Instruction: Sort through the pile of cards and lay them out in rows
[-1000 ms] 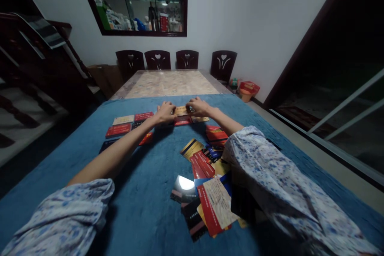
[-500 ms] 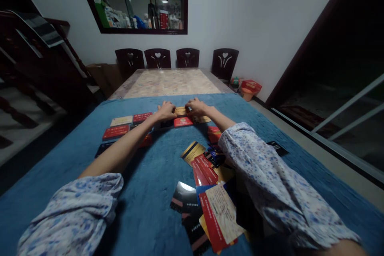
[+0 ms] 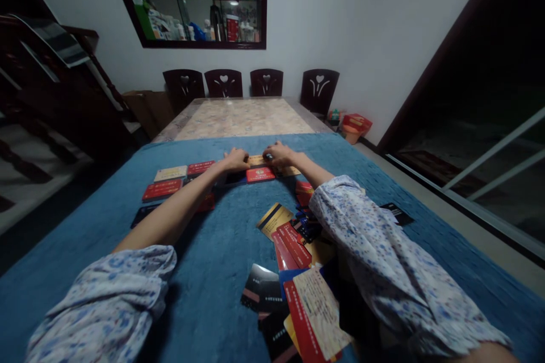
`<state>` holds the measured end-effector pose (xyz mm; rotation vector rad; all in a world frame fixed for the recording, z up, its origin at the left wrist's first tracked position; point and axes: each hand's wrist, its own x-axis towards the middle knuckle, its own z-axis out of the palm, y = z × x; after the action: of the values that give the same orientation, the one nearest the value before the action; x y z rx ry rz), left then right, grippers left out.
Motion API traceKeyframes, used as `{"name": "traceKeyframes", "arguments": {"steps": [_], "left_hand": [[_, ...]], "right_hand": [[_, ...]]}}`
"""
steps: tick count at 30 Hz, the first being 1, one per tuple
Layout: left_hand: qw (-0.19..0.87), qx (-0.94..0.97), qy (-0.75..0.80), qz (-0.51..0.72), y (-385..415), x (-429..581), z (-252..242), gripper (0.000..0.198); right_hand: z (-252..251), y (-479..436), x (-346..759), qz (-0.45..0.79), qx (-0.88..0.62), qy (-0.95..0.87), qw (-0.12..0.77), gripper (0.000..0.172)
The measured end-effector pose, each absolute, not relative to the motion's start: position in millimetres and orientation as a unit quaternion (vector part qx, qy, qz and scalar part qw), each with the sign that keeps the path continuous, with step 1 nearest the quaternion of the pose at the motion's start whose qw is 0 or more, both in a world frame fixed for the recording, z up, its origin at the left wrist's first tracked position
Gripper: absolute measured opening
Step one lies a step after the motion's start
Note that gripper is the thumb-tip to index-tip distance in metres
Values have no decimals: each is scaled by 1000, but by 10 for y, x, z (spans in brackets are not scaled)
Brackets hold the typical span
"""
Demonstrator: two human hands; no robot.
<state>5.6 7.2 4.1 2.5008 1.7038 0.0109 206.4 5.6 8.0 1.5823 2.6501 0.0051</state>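
Both my arms reach far forward over a blue cloth (image 3: 213,249). My left hand (image 3: 235,160) and my right hand (image 3: 277,153) meet at a tan card (image 3: 256,160), each with fingers closed on one end of it. A red card (image 3: 260,174) lies just in front of it, in a row of laid-out cards. More red and pale cards (image 3: 170,180) lie in rows to the left. A loose heap of mixed cards (image 3: 293,272) sits under my right sleeve, partly hidden by it.
The blue cloth covers the near part of a long table; bare marble top (image 3: 242,118) shows beyond. Several dark chairs (image 3: 223,83) stand at the far end. A black card (image 3: 395,213) lies alone at right. Stairs rise on the left, a wall cabinet hangs ahead.
My hands stay on the tan card at nearly the same spot. The view has shifted slightly, so the card heap appears lower and nearer.
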Motion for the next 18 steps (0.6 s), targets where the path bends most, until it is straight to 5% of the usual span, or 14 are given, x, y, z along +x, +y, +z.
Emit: {"name": "traceKeyframes", "arguments": {"steps": [18], "left_hand": [[48, 835, 548, -6, 38, 92, 99, 32]], "right_hand": [[109, 10, 2049, 8, 509, 860, 27, 45]]}}
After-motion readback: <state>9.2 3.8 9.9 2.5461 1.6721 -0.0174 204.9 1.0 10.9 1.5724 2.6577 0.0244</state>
